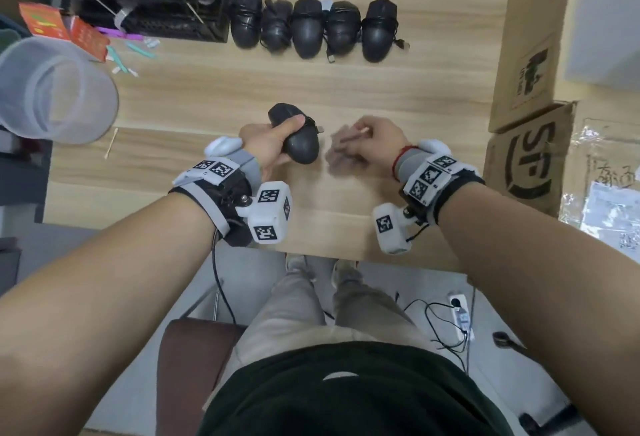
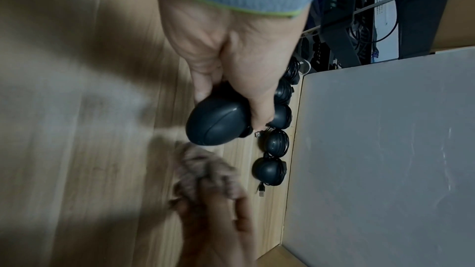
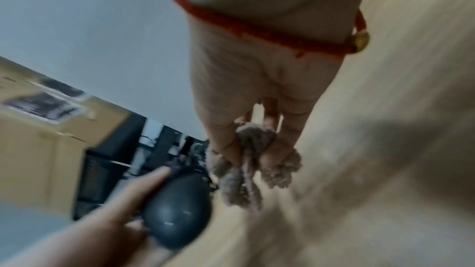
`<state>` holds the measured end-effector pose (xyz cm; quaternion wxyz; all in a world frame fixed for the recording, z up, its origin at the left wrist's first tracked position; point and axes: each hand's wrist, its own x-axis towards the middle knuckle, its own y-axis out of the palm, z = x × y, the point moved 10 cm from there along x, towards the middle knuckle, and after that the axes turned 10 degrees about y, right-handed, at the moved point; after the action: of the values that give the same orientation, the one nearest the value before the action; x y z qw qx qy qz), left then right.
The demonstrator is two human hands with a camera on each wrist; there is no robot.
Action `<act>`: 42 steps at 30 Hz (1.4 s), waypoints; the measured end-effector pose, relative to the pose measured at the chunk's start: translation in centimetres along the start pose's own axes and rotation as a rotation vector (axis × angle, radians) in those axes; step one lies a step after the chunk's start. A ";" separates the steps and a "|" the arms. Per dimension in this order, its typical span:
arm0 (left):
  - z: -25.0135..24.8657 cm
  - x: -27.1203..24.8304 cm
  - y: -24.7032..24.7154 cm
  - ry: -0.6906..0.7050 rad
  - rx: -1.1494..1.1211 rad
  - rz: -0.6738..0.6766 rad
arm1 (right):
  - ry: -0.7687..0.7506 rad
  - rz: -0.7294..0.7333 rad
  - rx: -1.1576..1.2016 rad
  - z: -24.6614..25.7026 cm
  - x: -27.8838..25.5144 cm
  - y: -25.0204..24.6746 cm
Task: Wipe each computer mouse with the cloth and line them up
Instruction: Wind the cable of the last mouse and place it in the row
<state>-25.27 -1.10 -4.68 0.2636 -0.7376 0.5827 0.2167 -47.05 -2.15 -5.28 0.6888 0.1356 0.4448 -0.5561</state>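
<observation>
Left hand [image 1: 268,144]: fingers curled round a black oval computer mouse [image 1: 302,142], held above the pale wooden tabletop [image 1: 398,89]. Right hand [image 1: 372,142]: fingers pinch a bunched beige-pink fluffy cloth [image 1: 341,149] just beside that mouse. Five black corded mice [image 1: 313,26] lie in a row at the far edge. A translucent plastic cup [image 1: 52,89] at left; contents cannot be told.
</observation>
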 end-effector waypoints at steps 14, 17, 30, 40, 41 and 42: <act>-5.4 -0.8 2.6 0.052 0.027 -0.049 | -0.441 -0.048 -0.054 8.7 -4.9 -1.0; -6.8 -0.6 3.9 0.051 0.038 0.013 | -0.419 -0.052 -0.073 8.9 -4.7 -1.3; -11.6 3.4 6.9 0.165 -0.037 0.125 | -0.152 -0.215 0.172 9.2 -1.7 -2.8; -11.7 6.6 7.2 0.187 0.072 0.220 | -0.114 -0.362 -0.082 12.4 -0.3 -4.2; -11.8 7.0 7.2 0.178 0.052 0.222 | -0.097 -0.371 -0.115 11.9 -0.1 -4.2; -12.1 7.2 7.6 0.171 0.033 0.240 | -0.082 -0.391 -0.133 11.4 0.1 -4.4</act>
<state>-30.84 -15.66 -0.92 0.1973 -0.6739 0.6905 0.1734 -45.69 -11.52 2.47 0.5928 -0.0218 0.4698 -0.6537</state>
